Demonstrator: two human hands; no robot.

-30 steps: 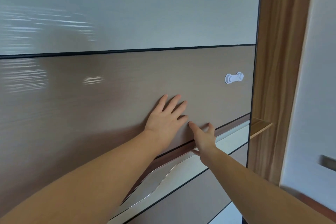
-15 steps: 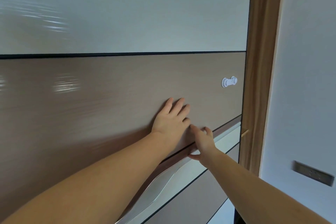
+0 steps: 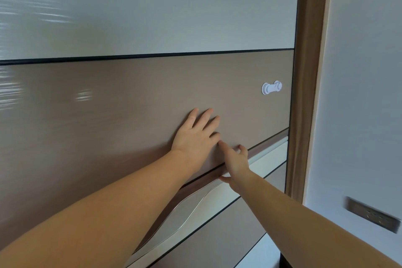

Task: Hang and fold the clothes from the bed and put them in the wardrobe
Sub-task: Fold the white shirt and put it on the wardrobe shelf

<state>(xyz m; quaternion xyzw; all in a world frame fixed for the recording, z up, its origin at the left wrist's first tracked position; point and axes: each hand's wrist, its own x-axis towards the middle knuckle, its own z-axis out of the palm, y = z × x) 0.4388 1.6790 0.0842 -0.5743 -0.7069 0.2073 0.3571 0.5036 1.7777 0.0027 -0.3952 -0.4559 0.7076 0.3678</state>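
Both hands rest on the wardrobe door (image 3: 130, 98), a glossy sliding panel that fills most of the view. The left hand (image 3: 195, 137) lies flat against the door's brown middle band, its fingers (image 3: 205, 116) straight, spread and pointing up, holding nothing. The right hand (image 3: 236, 162) sits just below and to the right of it, touching the door at the lower edge of the same brown band; its forefinger reaches up towards the left hand, its other fingers are loosely bent with tips on the panel, and its thumb points left along the dark groove. It too has hold of nothing.

A pale band covers the door above the brown one, and below the hands a cream strip with a wavy silver line (image 3: 191, 211) crosses the door at a slant. A small white plastic clip (image 3: 271, 87) is stuck on the door up and to the right of the hands, near its right edge. The door's right edge stands against the wooden frame (image 3: 309, 72). Right of the frame is a grey wall (image 3: 365, 93) with a dark socket plate (image 3: 372, 215) low down. No clothes or bed show here.
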